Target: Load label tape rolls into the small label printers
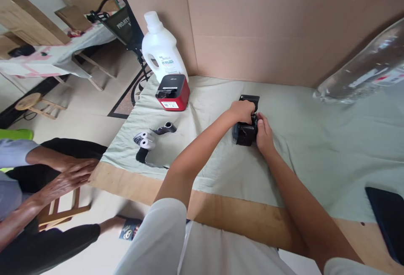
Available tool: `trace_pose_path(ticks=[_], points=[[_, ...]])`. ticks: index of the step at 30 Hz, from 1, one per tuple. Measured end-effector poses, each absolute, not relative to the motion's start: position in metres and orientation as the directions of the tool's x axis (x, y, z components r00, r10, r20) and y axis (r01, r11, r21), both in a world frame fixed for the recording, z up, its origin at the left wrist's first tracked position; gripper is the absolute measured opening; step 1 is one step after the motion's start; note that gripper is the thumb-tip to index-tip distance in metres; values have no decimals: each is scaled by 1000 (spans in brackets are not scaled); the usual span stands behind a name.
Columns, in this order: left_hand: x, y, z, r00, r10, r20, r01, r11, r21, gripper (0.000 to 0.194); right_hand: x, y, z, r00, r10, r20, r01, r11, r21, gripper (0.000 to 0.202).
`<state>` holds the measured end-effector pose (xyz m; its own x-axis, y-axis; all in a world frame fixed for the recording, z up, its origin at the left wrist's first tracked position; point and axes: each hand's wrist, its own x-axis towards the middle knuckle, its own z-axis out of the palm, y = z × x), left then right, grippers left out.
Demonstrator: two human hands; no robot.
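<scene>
A small black printer [246,135], apparently with its lid [251,99] raised, rests on the cloth in front of me. My left hand [243,111] is closed, its fingers bent down into the top of the printer, and the fingertips are hidden. Along the printer's right side my right hand [264,134] grips it, fingers at the far right corner and thumb side nearer me. To the left lie white paper rolls [147,139] with dark printed strips, and a loose dark roll [166,128]. A red and black cube-shaped printer [173,92] stands farther back.
A white detergent bottle [164,50] stands behind the red printer, against a cardboard wall [252,27]. A clear plastic bag [366,64] leans at the far right. A dark phone-like slab [386,220] lies at the right edge. Another person's hands [75,174] rest near the table's left corner.
</scene>
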<state>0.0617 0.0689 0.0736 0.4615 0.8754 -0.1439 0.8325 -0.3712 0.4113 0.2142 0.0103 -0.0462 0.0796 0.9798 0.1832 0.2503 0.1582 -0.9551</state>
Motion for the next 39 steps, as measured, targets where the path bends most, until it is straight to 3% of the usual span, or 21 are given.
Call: trace_pose_path(ticks=[4, 7, 9, 13, 15, 21, 23, 25, 27, 29, 32, 34, 39], points=[[28, 37, 83, 286, 952, 105, 737, -289, 611, 31, 216, 9, -51, 92, 979, 182, 181, 163, -970, 78], [-18, -17, 92, 78, 985, 157, 718, -165, 676, 32, 217, 11, -53, 128, 978, 166, 94, 155, -983, 79], [-53, -59, 92, -39, 994, 102, 770, -35, 637, 31, 218, 12, -54, 148, 978, 148, 47, 142, -989, 79], [-111, -121, 77, -277, 960, -48, 875, 272, 400, 30, 217, 13, -53, 166, 975, 146, 15, 145, -989, 71], [-128, -136, 68, -372, 925, -75, 863, 375, 339, 31, 216, 14, -52, 173, 972, 159, 4, 161, -987, 64], [-145, -149, 64, -419, 892, -170, 768, 448, 457, 39, 216, 17, -53, 202, 966, 163, -5, 168, -986, 56], [-151, -156, 69, -423, 895, -141, 785, 440, 437, 49, 216, 18, -53, 209, 965, 159, -24, 167, -986, 56], [-160, -166, 71, -553, 833, -13, 765, 513, 389, 53, 216, 18, -53, 214, 965, 150, -35, 161, -986, 55], [-172, -176, 67, -737, 668, 103, 653, 666, 359, 47, 216, 17, -52, 213, 967, 139, -41, 151, -988, 57], [-183, -183, 59, -842, 533, 86, 524, 771, 362, 42, 216, 16, -51, 207, 969, 134, -46, 146, -988, 59], [-190, -191, 45, -844, 536, 2, 487, 765, 421, 40, 216, 16, -51, 204, 969, 142, -43, 153, -987, 56], [-190, -195, 40, -819, 573, 30, 521, 720, 458, 33, 216, 16, -51, 205, 967, 149, -35, 160, -987, 50], [-181, -201, 38, -679, 733, -35, 641, 615, 460, 15, 215, 18, -51, 208, 964, 169, 4, 172, -985, 43]])
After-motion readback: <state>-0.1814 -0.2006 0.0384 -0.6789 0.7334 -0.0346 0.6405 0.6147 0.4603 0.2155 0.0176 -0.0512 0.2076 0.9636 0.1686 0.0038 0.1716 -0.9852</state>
